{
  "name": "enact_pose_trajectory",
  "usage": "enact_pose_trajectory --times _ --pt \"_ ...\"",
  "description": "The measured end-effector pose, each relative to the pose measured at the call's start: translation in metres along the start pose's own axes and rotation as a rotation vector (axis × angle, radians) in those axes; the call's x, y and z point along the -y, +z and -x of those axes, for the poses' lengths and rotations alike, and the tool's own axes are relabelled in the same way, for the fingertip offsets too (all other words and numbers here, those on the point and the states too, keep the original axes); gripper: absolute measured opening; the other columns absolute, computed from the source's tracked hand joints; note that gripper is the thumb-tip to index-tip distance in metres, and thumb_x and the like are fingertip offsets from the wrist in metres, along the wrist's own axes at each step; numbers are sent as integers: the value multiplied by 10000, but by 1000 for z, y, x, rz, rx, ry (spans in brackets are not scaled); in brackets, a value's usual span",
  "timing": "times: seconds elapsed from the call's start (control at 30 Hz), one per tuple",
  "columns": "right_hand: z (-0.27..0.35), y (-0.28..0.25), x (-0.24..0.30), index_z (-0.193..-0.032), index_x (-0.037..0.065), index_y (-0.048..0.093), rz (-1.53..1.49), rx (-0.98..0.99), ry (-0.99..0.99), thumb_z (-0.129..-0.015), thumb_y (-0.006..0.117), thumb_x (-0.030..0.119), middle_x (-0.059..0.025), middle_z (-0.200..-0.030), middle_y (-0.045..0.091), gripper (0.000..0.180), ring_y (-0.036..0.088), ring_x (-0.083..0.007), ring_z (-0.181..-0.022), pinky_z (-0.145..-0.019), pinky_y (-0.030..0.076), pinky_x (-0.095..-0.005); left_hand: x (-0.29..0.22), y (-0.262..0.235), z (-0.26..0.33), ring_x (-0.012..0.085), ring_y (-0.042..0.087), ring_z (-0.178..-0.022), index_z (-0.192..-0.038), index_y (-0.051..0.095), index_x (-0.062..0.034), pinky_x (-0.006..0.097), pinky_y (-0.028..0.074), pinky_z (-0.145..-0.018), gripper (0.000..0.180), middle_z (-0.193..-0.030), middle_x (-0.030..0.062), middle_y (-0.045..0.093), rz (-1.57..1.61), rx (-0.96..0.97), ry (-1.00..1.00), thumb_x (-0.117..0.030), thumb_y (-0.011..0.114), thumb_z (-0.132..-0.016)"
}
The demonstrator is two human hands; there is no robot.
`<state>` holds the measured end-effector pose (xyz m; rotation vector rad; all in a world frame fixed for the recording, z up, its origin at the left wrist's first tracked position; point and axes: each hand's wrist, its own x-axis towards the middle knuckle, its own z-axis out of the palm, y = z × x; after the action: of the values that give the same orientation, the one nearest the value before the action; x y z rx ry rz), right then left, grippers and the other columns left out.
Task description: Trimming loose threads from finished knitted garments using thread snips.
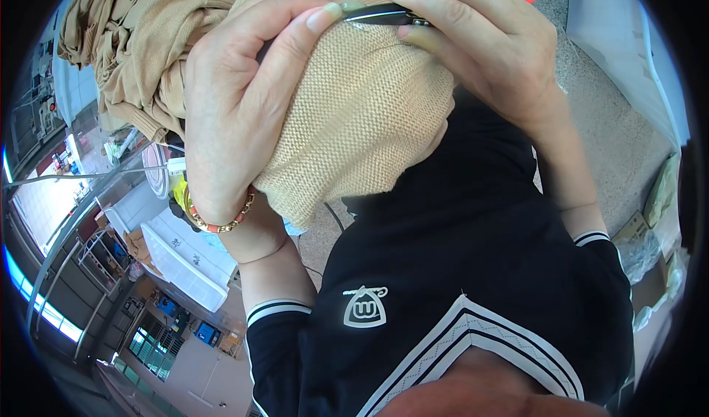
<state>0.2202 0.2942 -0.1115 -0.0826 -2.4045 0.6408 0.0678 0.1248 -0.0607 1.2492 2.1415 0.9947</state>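
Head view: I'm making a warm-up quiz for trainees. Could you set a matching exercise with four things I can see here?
Column one
1. Bracelet
2. Knitted cloth
3. Black tool
4. Shirt

Column two
A. pinched by the fingers of the right hand
B. trimmed with white stripes
C. around the wrist of the left hand
D. plain tan

Pairs: 1-C, 2-D, 3-A, 4-B.

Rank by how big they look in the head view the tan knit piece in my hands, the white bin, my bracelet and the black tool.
1. Tan knit piece
2. White bin
3. Bracelet and black tool, unranked: both are partly hidden and look too alike.
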Motion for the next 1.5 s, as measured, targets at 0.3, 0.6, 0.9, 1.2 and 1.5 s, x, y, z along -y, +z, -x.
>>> enact_pose_trajectory --times 0.3,0.6,0.9,1.2,1.5 --pt "-12 -12 -1 -1115 113 709 47 107 -87 -808 736 233 10 -733 561 331 512 -145 -578 -484 398 -270 -3 1 -1 117 633 -920 -1102 710 16 210 474 -819 221 -1016 69 699 -15 -5 -12 -142 615 -980" --pt "-13 47 -35 -1111 84 709 -189 -715 -596 -810 759 169 -24 -749 576 317 536 -172 -596 -516 433 -289 2 3 3 124 632 -950 -1085 713 17 231 469 -871 221 -1030 74 703 218 -76 -60 -136 583 -993" --pt "-4 -6 5 -1219 11 653 -278 34 138 -819 738 59 -32 -745 475 412 453 -141 -651 -589 369 -255 26 -22 59 134 642 -995 -1104 676 53 248 467 -911 201 -1045 102 706 326 -472 -35 -76 581 -983" --pt "-25 -12 46 -1208 -19 657 -380 200 110 -750 833 113 -36 -800 547 508 484 -115 -668 -596 371 -236 32 -20 97 160 612 -928 -1038 718 30 250 459 -822 214 -1034 114 658 100 -448 138 18 691 -826" --pt "-49 -8 84 -1173 20 684 -242 348 208 -714 840 71 -62 -767 597 487 558 -165 -630 -554 429 -272 40 -14 84 175 623 -955 -1059 721 34 255 457 -858 185 -1018 111 677 57 -352 143 -44 610 -932"
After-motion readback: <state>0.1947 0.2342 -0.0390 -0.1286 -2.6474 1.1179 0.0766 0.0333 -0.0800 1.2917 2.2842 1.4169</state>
